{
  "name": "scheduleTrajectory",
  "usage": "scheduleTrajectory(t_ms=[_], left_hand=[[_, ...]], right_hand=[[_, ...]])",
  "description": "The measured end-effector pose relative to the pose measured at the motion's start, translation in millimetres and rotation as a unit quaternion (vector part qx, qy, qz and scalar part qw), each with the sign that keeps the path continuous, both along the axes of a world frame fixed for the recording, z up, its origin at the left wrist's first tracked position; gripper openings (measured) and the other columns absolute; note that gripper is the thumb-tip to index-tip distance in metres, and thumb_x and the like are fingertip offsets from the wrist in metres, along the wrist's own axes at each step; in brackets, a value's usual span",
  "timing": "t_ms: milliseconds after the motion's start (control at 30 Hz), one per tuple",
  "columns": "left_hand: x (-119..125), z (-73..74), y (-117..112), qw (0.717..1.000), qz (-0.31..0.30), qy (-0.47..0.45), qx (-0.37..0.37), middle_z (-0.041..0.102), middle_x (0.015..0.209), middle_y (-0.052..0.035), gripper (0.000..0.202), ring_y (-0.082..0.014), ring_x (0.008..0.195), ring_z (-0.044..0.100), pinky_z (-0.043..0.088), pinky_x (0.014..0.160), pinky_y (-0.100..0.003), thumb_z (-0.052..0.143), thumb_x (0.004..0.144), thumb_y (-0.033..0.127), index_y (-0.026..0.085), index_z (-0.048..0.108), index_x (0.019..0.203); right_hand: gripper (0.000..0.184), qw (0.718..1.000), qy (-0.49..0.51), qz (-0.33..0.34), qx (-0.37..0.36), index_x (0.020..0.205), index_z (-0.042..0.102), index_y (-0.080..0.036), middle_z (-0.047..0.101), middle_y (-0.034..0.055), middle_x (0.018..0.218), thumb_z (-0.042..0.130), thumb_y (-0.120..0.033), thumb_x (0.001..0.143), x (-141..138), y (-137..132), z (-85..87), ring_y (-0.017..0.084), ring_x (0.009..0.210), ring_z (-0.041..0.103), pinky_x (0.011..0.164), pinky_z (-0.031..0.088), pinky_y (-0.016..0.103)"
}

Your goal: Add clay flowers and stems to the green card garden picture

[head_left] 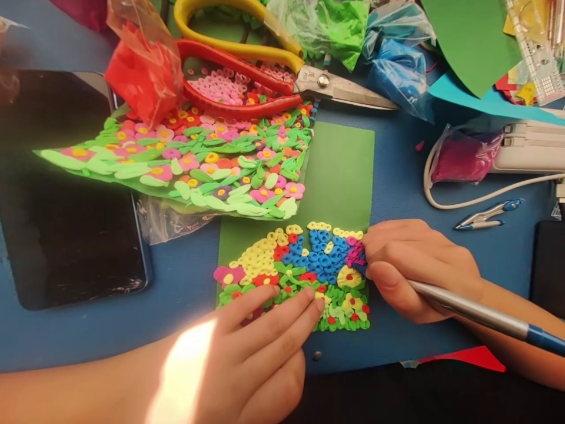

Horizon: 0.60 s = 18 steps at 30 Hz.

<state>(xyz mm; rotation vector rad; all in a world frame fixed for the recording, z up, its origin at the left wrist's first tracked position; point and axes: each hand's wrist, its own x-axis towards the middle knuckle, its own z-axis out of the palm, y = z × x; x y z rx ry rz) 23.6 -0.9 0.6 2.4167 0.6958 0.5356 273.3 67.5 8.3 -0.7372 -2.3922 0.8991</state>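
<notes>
The right hand (419,268) is clamped on a pen (477,309), its silver shaft slanting back under the palm; the tip is hidden by the fingers, so whether it touches anything cannot be told. Those fingers meet the right edge of the card (342,171), beside a purple patch of clay (354,252), which probably lets them work close in while the palm stays off the raised rings.

The left hand (260,353) grips nothing: its fingers lie straight, close together, their tips on the green and red clay along the card's near part. This seems meant to keep the card from sliding.

So the card lies between the two grips, flat on the worktop (397,188). Just beyond the left grip, a flower panel (247,171) overlaps the card's far left part. Scissors (323,79) lie across the panel's far side, perhaps weighing it down. A phone (66,235) lies left of the left grip; a compass (489,215) lies just beyond the right one.
</notes>
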Motion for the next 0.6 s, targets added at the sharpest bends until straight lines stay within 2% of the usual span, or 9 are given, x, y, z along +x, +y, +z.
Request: scheduleTrajectory(t_ms=[100, 233, 300, 433, 600], left_hand=[[-0.2, 0.7, 0.6, 1.0, -0.001, 0.002, -0.001, 0.062, 0.134, -0.0041, 0.011, -0.0157, 0.131, 0.051, 0.036, 0.116, -0.034, 0.056, 0.09, 0.011, 0.02, 0.063, 0.09], [0.5, -0.8, -0.1, 1.0, 0.0, -0.003, 0.004, 0.063, 0.132, -0.0043, 0.014, -0.0154, 0.132, 0.049, 0.036, 0.116, -0.034, 0.053, 0.091, 0.01, 0.02, 0.062, 0.088], [0.7, -1.9, -0.9, 1.0, 0.008, -0.012, 0.011, 0.063, 0.132, -0.004, 0.014, -0.0151, 0.132, 0.05, 0.034, 0.117, -0.034, 0.053, 0.091, 0.01, 0.02, 0.062, 0.086], [-0.8, -1.9, -1.4, 1.0, 0.006, -0.003, -0.007, 0.061, 0.135, -0.003, 0.013, -0.0139, 0.133, 0.049, 0.031, 0.119, -0.032, 0.053, 0.091, 0.012, 0.021, 0.063, 0.089], [-2.7, -1.2, -1.7, 1.0, -0.006, 0.007, -0.026, 0.06, 0.136, -0.0023, 0.016, -0.0148, 0.133, 0.049, 0.031, 0.118, -0.033, 0.052, 0.091, 0.012, 0.022, 0.064, 0.094]], right_hand=[[0.028, 1.0, 0.002, -0.022, -0.001, 0.07, 0.038, -0.023, 0.04, -0.0033, 0.053, 0.039, -0.012, 0.096, 0.4, -3.1, -0.4, 0.011, 0.049, 0.038, 0.049, 0.036, 0.029], [0.032, 0.993, 0.074, -0.093, -0.021, 0.068, 0.039, -0.022, 0.034, -0.0032, 0.053, 0.033, -0.015, 0.098, 1.6, -8.1, 3.1, 0.011, 0.049, 0.033, 0.049, 0.031, 0.03], [0.032, 0.994, 0.076, -0.078, -0.026, 0.068, 0.039, -0.022, 0.033, -0.0033, 0.054, 0.032, -0.014, 0.098, 1.7, -8.0, 4.5, 0.011, 0.049, 0.03, 0.049, 0.028, 0.03], [0.027, 0.999, 0.014, -0.029, -0.022, 0.071, 0.038, -0.023, 0.034, -0.0035, 0.054, 0.036, -0.013, 0.096, 1.0, -4.0, 3.9, 0.011, 0.049, 0.031, 0.05, 0.029, 0.03], [0.027, 1.0, 0.009, -0.026, -0.001, 0.07, 0.035, -0.024, 0.035, -0.0042, 0.052, 0.04, -0.01, 0.093, 0.1, -5.0, 0.0, 0.011, 0.048, 0.031, 0.049, 0.029, 0.03]])
